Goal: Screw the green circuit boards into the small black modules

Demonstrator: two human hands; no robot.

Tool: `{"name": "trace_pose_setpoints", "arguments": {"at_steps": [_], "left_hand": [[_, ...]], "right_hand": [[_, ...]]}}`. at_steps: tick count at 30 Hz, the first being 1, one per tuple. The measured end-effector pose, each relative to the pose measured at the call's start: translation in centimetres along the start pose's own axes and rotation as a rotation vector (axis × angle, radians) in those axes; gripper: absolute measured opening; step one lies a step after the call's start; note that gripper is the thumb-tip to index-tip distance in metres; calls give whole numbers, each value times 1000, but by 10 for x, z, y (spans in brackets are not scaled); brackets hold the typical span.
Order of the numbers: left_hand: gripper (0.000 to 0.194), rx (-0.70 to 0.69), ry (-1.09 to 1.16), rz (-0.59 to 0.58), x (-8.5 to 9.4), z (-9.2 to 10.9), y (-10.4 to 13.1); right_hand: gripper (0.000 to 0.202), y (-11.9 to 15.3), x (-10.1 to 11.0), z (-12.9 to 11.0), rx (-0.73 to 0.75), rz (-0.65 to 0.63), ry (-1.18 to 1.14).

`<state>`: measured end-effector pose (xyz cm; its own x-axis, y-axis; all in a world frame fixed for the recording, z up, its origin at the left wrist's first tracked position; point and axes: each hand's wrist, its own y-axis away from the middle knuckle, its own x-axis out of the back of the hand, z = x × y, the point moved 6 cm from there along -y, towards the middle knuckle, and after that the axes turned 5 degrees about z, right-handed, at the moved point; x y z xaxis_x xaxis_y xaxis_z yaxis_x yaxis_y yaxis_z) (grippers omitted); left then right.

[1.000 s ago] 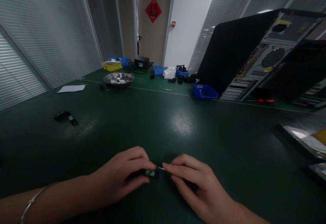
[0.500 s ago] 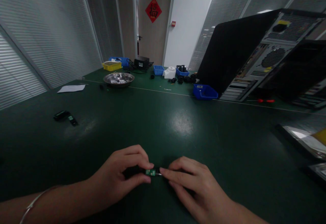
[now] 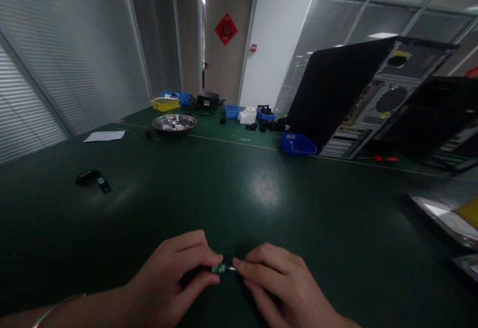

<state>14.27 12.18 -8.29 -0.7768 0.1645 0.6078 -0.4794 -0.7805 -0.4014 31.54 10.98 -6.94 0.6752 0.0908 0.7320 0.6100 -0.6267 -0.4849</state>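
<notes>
Head view: pinching a small green board (image 3: pixel 219 268) in the left hand (image 3: pixel 175 273) and a slim metal piece (image 3: pixel 230 269) in the right hand (image 3: pixel 284 278), toward the unseen near edge of the counter (image 3: pixel 201 193). Brought closer together than a second ago, so probably lined up now, though too small to confirm as touching.

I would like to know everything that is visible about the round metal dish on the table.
The round metal dish looks like shiny, silvery steel, shallow, with a wide rim. It sits upright on the far left part of the green table, right of the white paper and nearer than the yellow tray. Small pale pieces lie inside, too blurred to identify. No hand touches it.
</notes>
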Motion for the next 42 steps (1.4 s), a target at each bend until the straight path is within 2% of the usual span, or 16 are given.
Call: {"name": "trace_pose_setpoints", "arguments": {"at_steps": [3,7,16,22,28,32,42], "left_hand": [[19,25,16,35,2,-1,-3],[17,147,123,88,3,-9,-3],[9,409,264,60,-1,-12,-6],[12,364,162,126,3,-8,-9],[11,493,463,124,-4,-15,-10],[13,517,545,118,-5,-19,-13],[14,491,445,151,-1,-14,-10]], "right_hand": [[34,-1,1,1,-6,20,-24],[35,-1,4,1,-61,15,-62],[33,-2,2,7,-171,14,-159],[37,0,0,7,-137,9,-70],[31,1,3,12,-251,44,-245],[29,-1,6,12,-269,58,-271],[32,2,4,8,-233,82,-163]]}}
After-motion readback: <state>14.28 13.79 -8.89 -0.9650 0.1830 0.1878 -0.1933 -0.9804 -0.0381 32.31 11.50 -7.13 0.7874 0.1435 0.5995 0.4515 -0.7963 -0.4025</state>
